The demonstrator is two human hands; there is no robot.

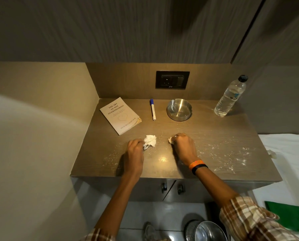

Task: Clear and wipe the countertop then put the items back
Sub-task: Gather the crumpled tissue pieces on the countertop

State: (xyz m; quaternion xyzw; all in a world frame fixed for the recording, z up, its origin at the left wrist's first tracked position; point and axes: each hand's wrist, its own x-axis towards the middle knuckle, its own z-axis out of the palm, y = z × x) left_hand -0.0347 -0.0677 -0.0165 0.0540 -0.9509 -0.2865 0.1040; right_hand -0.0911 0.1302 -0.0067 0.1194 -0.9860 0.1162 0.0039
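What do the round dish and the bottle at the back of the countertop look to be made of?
Round dish: seemingly brushed stainless steel; grey and sheeny, catching the light. Bottle: apparently clear plastic, see-through with a dark cap.

We wear a plaid shirt in brown, cream and rust, its sleeves [249, 218] rolled up past the forearms. On our right wrist sit an orange band [195, 164] and, just behind it, a black band [200, 168]. Our left wrist is bare.

Both hands on the dusty countertop [214, 136] — left hand [134, 153] touching crumpled tissue [150, 140].
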